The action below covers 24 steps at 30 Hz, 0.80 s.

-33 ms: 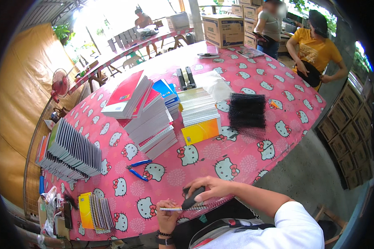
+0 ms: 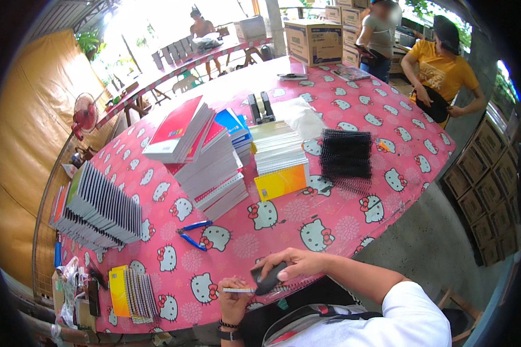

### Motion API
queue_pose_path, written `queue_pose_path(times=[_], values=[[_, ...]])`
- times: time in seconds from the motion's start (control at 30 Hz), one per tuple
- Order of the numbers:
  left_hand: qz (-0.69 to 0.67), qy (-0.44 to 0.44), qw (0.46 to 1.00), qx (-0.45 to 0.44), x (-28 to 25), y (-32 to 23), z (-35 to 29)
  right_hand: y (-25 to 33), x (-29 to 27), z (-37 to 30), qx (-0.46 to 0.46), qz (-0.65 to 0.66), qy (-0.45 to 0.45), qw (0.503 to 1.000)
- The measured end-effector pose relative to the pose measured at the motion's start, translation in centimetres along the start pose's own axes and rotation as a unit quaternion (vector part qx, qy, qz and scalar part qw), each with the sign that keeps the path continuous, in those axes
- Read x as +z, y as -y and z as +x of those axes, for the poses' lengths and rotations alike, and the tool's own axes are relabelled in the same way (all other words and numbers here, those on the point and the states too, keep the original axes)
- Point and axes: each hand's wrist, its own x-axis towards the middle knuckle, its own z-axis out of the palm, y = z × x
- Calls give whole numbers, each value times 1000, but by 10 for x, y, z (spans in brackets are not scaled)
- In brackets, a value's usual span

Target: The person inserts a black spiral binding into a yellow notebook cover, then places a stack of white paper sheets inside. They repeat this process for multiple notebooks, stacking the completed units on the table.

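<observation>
Close to the near table edge, my left hand (image 2: pixel 233 306) is closed around a thin notebook (image 2: pixel 237 290), seen almost edge-on. My right hand (image 2: pixel 294 263) grips a dark, rounded block-like tool (image 2: pixel 268 280) at the notebook's right end; its exact kind does not show. From there a dark spiral binding coil (image 2: pixel 301 284) stretches to the right, below my right wrist. Blue-handled cutting pliers (image 2: pixel 193 233) lie beyond my left hand. Farther off stand a stack of yellow-covered notebooks (image 2: pixel 282 182) and a pile of black binding coils (image 2: pixel 346 156).
Red-covered notebook stacks (image 2: pixel 176 130) rise mid-table beside blue ones (image 2: pixel 230 124). Bound notebooks (image 2: pixel 107 202) and yellow spiral pads (image 2: pixel 120 289) are on the left. A tape dispenser (image 2: pixel 261 109) and a carton (image 2: pixel 314 43) stand farther back. A person in yellow (image 2: pixel 443 72) stands at the far right.
My right hand and the dark tool have shifted slightly left at the notebook's end. The fingers of my left hand have moved a little on the notebook.
</observation>
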Motion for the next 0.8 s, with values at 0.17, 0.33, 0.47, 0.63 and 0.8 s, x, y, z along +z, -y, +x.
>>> queue_pose_path(times=[0.17,0.33,0.47,0.63,0.8], values=[[21,24,999,-12,-3,-8,0,-15,-7,15,16,-259,-48,964],[30,26,999,2,-5,4,2,-1,-1,19,-2,-134,-52,990],[-50,15,999,-3,4,2,4,11,8,16,-32,34,-46,998],[-8,-2,1000,-12,3,1,3,8,11,29,0,-107,-28,994],[13,1,1000,-18,2,-1,5,2,5,36,5,-207,-77,975]])
